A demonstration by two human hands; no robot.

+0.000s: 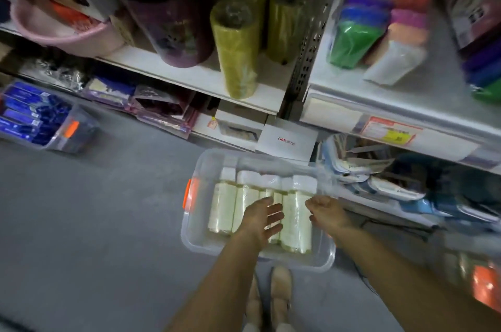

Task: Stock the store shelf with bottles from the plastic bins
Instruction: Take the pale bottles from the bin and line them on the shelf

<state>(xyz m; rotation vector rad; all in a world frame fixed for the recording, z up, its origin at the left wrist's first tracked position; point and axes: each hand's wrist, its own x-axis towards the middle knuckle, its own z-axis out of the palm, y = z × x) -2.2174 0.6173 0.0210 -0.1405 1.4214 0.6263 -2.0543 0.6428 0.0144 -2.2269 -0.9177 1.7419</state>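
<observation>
Clear, round-cornered plastic bin [190,240]; pale cylindrical bottles [224,205], white-capped, are laid inside; left hand [263,220] is held flat over them, released; right hand [327,213] loosely cupped, empty.

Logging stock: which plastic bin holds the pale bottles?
The clear bin beneath the left hand and right hand; the far-left bin holds dark blue packs instead.

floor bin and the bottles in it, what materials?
Bin: clear glossy plastic; the contents show through its walls. Its latch: opaque orange plastic, probably. Bottles: pale and shiny with glare streaks, likely film-wrapped plastic, though glass can't be ruled out. Caps: opaque white, likely plastic.
</observation>
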